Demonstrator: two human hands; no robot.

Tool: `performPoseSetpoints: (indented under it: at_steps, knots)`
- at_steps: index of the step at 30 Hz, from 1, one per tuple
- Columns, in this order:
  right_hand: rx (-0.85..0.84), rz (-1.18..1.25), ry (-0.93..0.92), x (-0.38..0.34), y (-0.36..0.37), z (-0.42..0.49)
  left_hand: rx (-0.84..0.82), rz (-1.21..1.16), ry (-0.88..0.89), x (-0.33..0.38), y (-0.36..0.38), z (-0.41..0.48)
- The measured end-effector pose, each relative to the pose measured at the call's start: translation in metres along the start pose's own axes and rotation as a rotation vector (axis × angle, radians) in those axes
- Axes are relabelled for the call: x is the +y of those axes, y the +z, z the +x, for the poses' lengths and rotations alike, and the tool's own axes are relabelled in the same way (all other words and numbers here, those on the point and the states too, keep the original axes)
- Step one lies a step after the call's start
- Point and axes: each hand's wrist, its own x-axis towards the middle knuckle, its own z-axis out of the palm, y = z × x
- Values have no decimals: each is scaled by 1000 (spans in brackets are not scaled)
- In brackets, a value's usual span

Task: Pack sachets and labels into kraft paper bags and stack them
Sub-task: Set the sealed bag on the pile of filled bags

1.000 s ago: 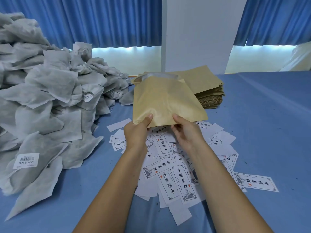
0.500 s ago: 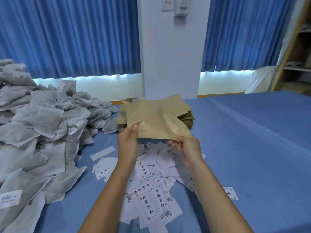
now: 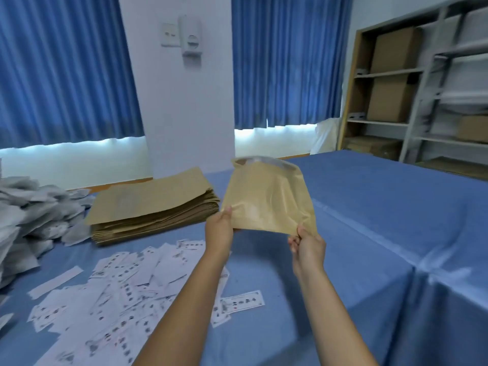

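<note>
kraft bag (image 3: 266, 199) held in air above blue counter (image 3: 369, 220), just right of flat bag stack (image 3: 153, 204), mouth up. left hand (image 3: 219, 229) pinches lower-left corner, right hand (image 3: 307, 245) pinches lower-right. bag likely light, thin, floppy, crease-prone; best held by 2 lower corners, not squeezed mid-panel.

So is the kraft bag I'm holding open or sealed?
Open: the kraft bag gapes at the top, pale inner lining showing. The left hand and right hand pinch its bottom corners.
</note>
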Motion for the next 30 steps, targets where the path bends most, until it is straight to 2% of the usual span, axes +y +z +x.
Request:
performPoseSetpoints:
  at_steps: [5, 9, 11, 13, 15, 16, 19, 21, 22, 24, 26, 28, 30]
  knots:
    - [107, -45, -39, -16, -59, 24, -99, -10, -197, -40, 53, -16]
    - [160, -50, -98, -40, -90, 44, -172, 200, -143, -47, 93, -23]
    - [200, 30, -121, -57, -97, 61, -238, 81, -165, -34, 124, -19]
    - [206, 165, -146, -77, -98, 86, -329, -187, -260, -13, 159, -14]
    - [95, 330, -155, -98, -96, 113, -447, -458, -364, 5, 187, -8]
    - [48, 390, -116, -106, -95, 123, -500, -491, -391, 7, 196, -4]
    - [26, 442, 45, -113, -97, 153, -585, -200, -316, 0, 200, 0]
    - [34, 386, 96, -101, -97, 162, -578, 38, -228, -12, 194, 5]
    - [39, 332, 127, -89, -96, 163, -518, 209, -109, -18, 189, 10]
    - [8, 190, 204, -58, -88, 157, -334, 704, 274, -28, 171, 27]
    - [-35, 54, 279, -25, -74, 145, -82, 1085, 582, -28, 141, 51]
    - [-96, -67, 303, -1, -58, 131, 122, 1349, 642, -22, 108, 77]
    - [-153, -162, 298, 12, -42, 120, 251, 1631, 505, -13, 70, 101]
